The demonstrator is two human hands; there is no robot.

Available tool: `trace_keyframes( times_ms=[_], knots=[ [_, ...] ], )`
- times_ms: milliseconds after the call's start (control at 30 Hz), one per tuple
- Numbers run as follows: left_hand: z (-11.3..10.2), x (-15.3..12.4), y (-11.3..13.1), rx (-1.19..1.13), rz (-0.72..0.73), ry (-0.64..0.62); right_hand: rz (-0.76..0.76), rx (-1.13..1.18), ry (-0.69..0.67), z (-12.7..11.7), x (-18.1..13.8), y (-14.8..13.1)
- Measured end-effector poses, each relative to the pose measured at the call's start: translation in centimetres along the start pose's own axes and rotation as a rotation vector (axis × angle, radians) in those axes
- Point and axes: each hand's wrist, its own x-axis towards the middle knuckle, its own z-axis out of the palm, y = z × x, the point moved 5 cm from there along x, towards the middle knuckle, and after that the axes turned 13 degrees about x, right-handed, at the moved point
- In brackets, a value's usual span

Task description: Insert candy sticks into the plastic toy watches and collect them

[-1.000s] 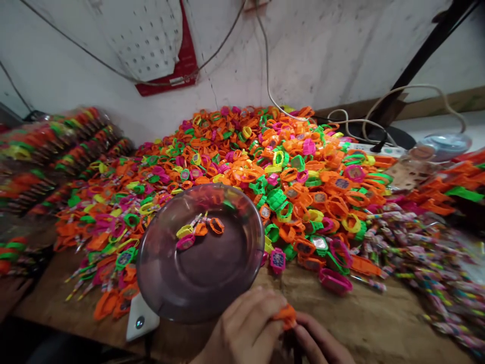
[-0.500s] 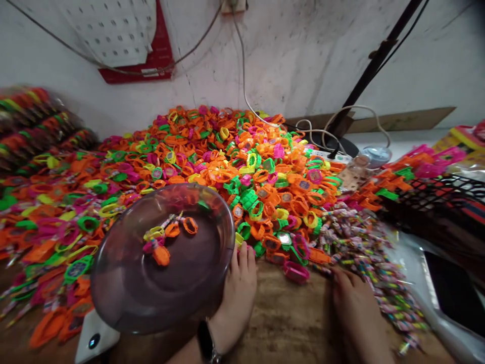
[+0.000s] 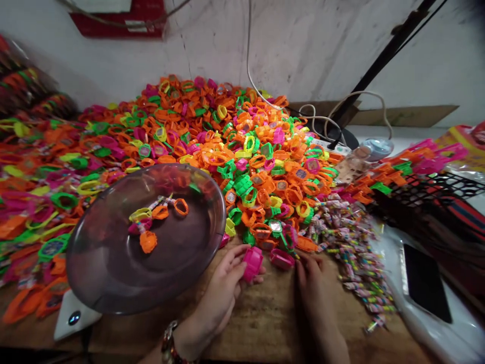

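Clamping a pink toy watch [image 3: 253, 264] in the left hand's [image 3: 223, 283] grip, low over the desk [image 3: 261, 318], right of a translucent purple-tinted bowl [image 3: 182, 273]. With the right hand [image 3: 313, 278] beside a heap of wrapped candies [image 3: 348, 237] — cannot tell whether pinching anything. In the bowl, only a small cluster of orange, yellow and pink toy watches [image 3: 148, 242]; behind it, a great loose pile [image 3: 189, 116] of more. Far right, a black mesh basket [image 3: 435, 186] — too dark inside to make out fully.
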Motion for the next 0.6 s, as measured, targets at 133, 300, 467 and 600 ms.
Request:
trace_keyframes(
  times_ms=[133, 300, 467, 600],
  knots=[
    [0.2, -0.1, 0.8, -0.065, -0.001, -0.037, 0.298, 0.392, 0.147, -2.7, 0.1, 0.3],
    [0.1, -0.3, 1.7, 0.140, 0.100, -0.102, 0.448, 1.037, -0.069, -4.1, -0.9, -4.2],
    [-0.2, -1.2, 3.6, 0.556, 0.394, -0.036, 0.238, 1.103, 0.011, -4.8, -1.0, -10.2],
    [-0.4, -2.2, 5.0, 0.874, 0.684, 0.086, 0.189, 1.174, -0.173, -3.6, -1.0, -12.1]
  ],
)
